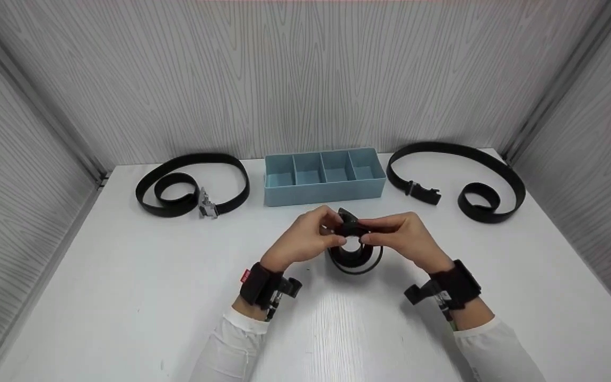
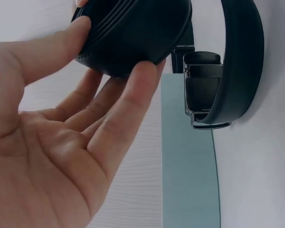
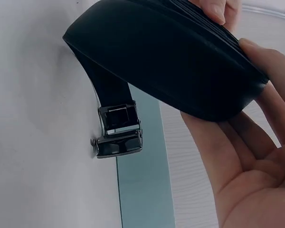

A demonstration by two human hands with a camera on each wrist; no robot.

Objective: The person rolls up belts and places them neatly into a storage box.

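Both hands hold a rolled-up black belt between them over the white table. My left hand grips the left side of the coil, thumb on the near edge and fingers behind. Opposite it, my right hand pinches the right side between thumb and fingers. The wrist views show several tight layers in the coil, with one looser outer turn of strap. At the end of that turn hangs a dark metal buckle, on the far side of the roll.
A blue-green box with several compartments stands beyond the hands. Left of it lies a black belt with a silver buckle, partly coiled. Another black belt with a dark buckle lies at the right. Grey wood-patterned panels enclose the table.
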